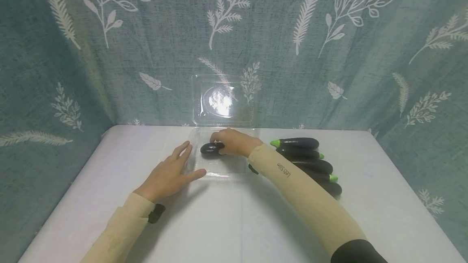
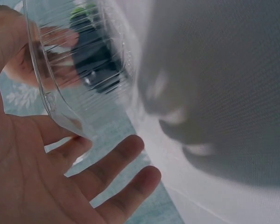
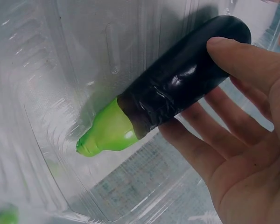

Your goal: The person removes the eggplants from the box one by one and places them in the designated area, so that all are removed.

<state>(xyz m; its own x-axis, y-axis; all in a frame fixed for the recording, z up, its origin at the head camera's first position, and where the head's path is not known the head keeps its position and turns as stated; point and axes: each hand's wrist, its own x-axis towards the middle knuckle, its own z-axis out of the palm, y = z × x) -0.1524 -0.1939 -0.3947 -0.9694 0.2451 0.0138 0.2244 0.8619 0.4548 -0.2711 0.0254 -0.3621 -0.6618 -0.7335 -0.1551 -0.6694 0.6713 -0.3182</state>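
Note:
A dark eggplant lies low inside a clear plastic clamshell container. My right hand holds it from above; the right wrist view shows the thumb on one side of the eggplant and fingers on the other, its light green stem end sticking out. My left hand is at the container's left side, fingers spread. Seen from the left wrist, the container wall rests by the hand's thumb side, and the fingers are loosely extended.
Several more eggplants with green stems are stacked right of the container, partly behind my right forearm. The container's lid stands raised against the patterned curtain. A white cloth covers the table.

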